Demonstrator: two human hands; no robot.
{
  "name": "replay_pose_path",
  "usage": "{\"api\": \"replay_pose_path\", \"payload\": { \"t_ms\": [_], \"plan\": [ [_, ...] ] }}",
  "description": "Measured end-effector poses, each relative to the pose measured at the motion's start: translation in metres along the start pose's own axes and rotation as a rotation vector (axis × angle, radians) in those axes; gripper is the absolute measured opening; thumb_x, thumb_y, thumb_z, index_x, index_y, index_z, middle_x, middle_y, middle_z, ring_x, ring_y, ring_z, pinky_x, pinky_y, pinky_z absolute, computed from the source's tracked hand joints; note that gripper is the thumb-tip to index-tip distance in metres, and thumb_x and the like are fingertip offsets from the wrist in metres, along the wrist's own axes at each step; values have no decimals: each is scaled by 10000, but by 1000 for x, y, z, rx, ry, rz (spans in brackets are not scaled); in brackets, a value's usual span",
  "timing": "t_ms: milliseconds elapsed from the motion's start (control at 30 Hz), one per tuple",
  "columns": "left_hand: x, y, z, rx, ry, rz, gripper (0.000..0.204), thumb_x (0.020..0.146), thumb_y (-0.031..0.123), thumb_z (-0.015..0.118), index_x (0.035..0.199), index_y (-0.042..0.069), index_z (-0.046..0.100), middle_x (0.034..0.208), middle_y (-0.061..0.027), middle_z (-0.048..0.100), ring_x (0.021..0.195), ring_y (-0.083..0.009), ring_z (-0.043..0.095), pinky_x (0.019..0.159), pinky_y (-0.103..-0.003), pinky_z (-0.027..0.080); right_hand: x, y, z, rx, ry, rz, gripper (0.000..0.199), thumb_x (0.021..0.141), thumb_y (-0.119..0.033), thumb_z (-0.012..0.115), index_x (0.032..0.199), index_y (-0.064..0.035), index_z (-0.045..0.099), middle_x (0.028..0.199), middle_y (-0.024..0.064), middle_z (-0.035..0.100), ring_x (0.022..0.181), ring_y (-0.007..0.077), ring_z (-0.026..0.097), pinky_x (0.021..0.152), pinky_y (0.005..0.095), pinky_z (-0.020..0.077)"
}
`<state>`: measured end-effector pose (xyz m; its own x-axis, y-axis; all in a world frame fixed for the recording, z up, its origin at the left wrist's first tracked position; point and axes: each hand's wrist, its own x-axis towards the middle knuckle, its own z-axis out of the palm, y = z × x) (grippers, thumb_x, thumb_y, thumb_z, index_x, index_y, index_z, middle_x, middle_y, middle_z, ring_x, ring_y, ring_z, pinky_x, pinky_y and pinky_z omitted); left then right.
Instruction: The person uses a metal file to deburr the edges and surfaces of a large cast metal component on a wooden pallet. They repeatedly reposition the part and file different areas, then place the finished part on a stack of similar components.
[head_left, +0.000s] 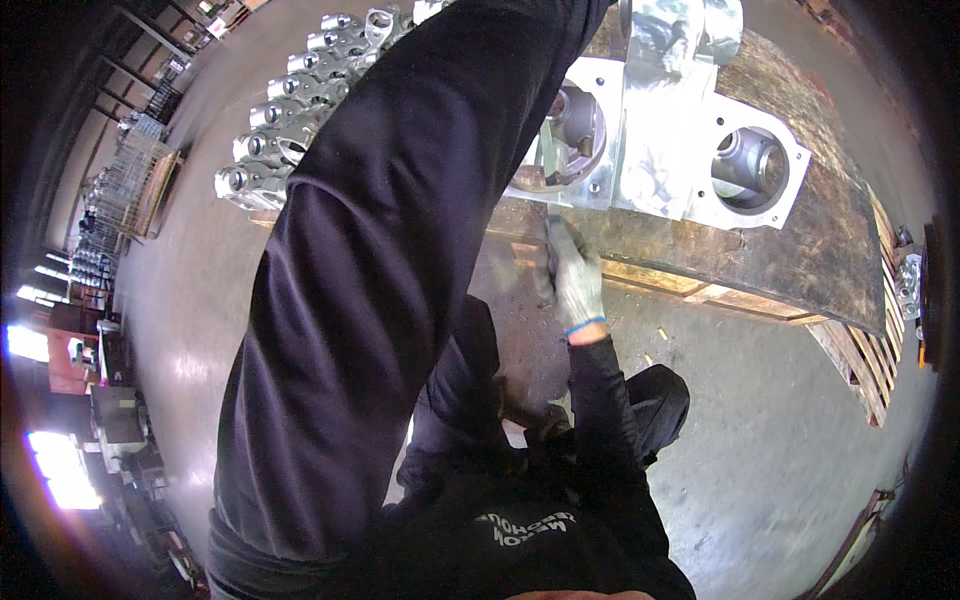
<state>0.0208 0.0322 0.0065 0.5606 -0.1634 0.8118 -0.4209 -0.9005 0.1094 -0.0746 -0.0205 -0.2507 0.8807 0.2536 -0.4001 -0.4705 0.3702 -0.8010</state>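
Note:
My left arm [370, 270], in a black sleeve, crosses the view from lower left to the top. Its hand lies beyond the upper edge. My right hand [577, 285] wears a white glove with a blue cuff edge and greyish fingers. It is just below the near edge of the wooden table [760, 260], its fingers pointing toward the metal castings. Blur hides whether those fingers grip anything. Above it sits a square-flanged silver casting [597, 130] with a large round bore. A bright metal body joins it to another flanged end [788, 190] on the right.
Several smaller silver castings [290, 115] stand in rows at the table's upper left. A slatted wooden pallet [855, 365] shows under the right side. Small yellowish bits [655, 345] lie on the grey floor [760, 440]. Wire cages [125, 190] stand far left.

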Motion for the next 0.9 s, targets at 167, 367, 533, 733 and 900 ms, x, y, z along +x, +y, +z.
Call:
{"api": "replay_pose_path", "payload": {
  "t_ms": [167, 367, 533, 733, 900],
  "plan": [
    [1, -1, -1, 17, -16, -5, 211, 968, 217, 592, 1024, 45, 700, 1001, -144, 718, 891, -319, 711, 799, -430, 560, -2, -4, -1, -57, -104, 77, 392, 1014, -418, 691, 1215, -83, 670, 749, -13, 628, 491, 87, 542, 397, 253, 388],
    [2, -1, 0, 20, -15, -3, 211, 959, 210, 595, 1031, 46, 706, 1018, -144, 722, 903, -317, 712, 812, -428, 561, -3, -3, -12, 40, -133, -100, 366, 1013, -389, 694, 1202, -76, 676, 746, 1, 637, 476, 107, 542, 382, 276, 384],
    [4, -6, 4, 35, 2, 25, 211, 952, 203, 598, 1037, 47, 710, 1031, -143, 725, 913, -315, 714, 823, -427, 563, -6, 0, -16, -13, -175, 119, 385, 998, -430, 701, 1141, -73, 678, 745, 9, 644, 484, 111, 553, 390, 267, 398],
    [18, -33, 14, 76, -22, 53, 214, 943, 196, 600, 1045, 48, 716, 1048, -142, 728, 924, -312, 715, 836, -425, 564, -2, -6, -5, 10, -222, 70, 359, 1001, -410, 680, 1102, -65, 672, 713, 7, 617, 478, 115, 544, 403, 270, 391],
    [35, -75, 28, 173, -93, 94, 217, 935, 189, 603, 1051, 49, 720, 1061, -142, 731, 934, -311, 716, 847, -423, 565, -44, -6, -52, -220, -209, 133, 420, 1014, -485, 668, 984, -68, 713, 658, -11, 605, 496, 92, 560, 438, 265, 407]
  ]
}}
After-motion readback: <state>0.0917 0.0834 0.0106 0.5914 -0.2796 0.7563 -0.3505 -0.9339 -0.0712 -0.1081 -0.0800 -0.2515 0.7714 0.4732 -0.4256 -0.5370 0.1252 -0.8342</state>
